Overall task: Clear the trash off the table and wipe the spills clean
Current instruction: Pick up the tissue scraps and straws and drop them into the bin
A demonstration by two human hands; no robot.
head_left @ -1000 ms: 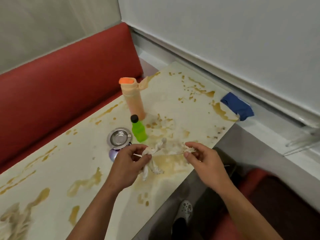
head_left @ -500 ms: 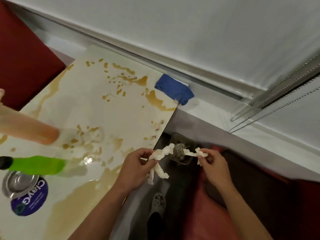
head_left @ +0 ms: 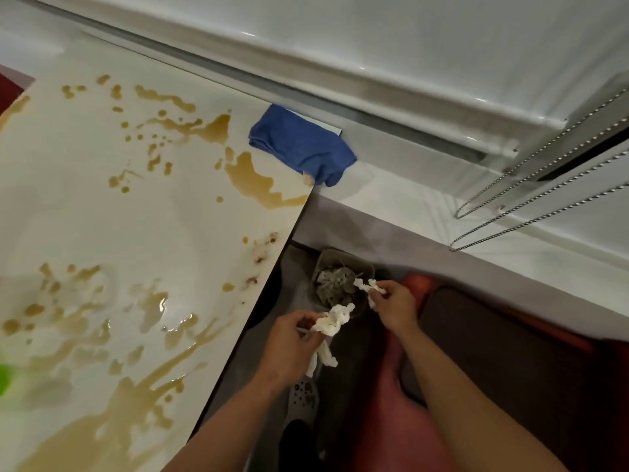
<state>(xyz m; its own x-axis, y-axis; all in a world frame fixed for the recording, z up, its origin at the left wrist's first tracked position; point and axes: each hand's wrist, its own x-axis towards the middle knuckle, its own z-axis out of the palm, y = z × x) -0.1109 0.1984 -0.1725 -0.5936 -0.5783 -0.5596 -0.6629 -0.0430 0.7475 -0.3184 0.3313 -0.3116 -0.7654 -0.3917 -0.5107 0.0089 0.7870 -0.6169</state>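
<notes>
Both grips are closed on soiled paper: the left hand (head_left: pixel 289 345) pinches a crumpled white tissue wad (head_left: pixel 332 323), one tail of which hangs below the fingers, and the right hand (head_left: pixel 394 304) pinches a smaller tissue scrap (head_left: pixel 366 286) between thumb and fingertips. The two pieces are apart from one another. Both hands are held off the edge of the bench (head_left: pixel 143 226), over the floor, with the scrap at the rim of a small grey bin (head_left: pixel 340 260) that already contains greyish rubbish; the wad lies just beside the bin's near edge. The bin stands on the floor close to the bench corner and below a white sill (head_left: pixel 401 199).

The bench top is pale and glossy, covered in brown spills (head_left: pixel 252 175): a large pool near the far corner, scattered drops further left, and long wet streaks in the foreground. A folded blue cloth (head_left: pixel 299 141) rests on the far corner, overhanging onto the sill. At the left edge of the view a green object (head_left: pixel 5 379) is only partly visible. Beaded blind cords (head_left: pixel 531 189) hang at right, and a red seat (head_left: pixel 415 386) lies beneath the right forearm.
</notes>
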